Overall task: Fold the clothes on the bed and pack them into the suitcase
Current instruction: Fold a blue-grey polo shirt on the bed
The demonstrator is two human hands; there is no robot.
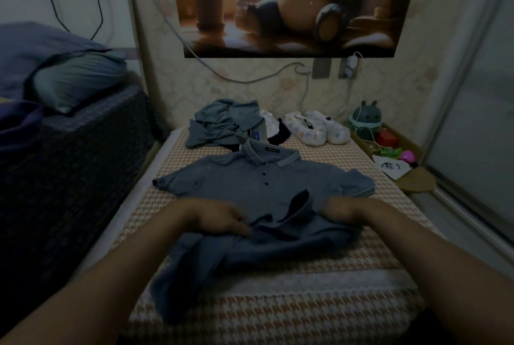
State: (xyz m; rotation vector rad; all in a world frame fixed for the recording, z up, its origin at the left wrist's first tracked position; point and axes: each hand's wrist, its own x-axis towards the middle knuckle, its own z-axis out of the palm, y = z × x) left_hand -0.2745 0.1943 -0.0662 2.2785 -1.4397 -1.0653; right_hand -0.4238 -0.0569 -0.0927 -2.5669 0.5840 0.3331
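Blue polo shirt (250, 183) lengthwise, collar away, left hand (219, 219) and right hand (343, 209) gripping its hem

home bedroom | bed (278, 303), pillow (78, 77), wall poster (292, 2), slippers (319, 127)

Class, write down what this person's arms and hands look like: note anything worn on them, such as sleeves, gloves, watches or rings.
The left forearm and right forearm are bare right to the picture's edge: no sleeve or cuff shows. The left hand and right hand are ungloved, with no watch, bracelet or ring visible, though the dim light could hide small details.
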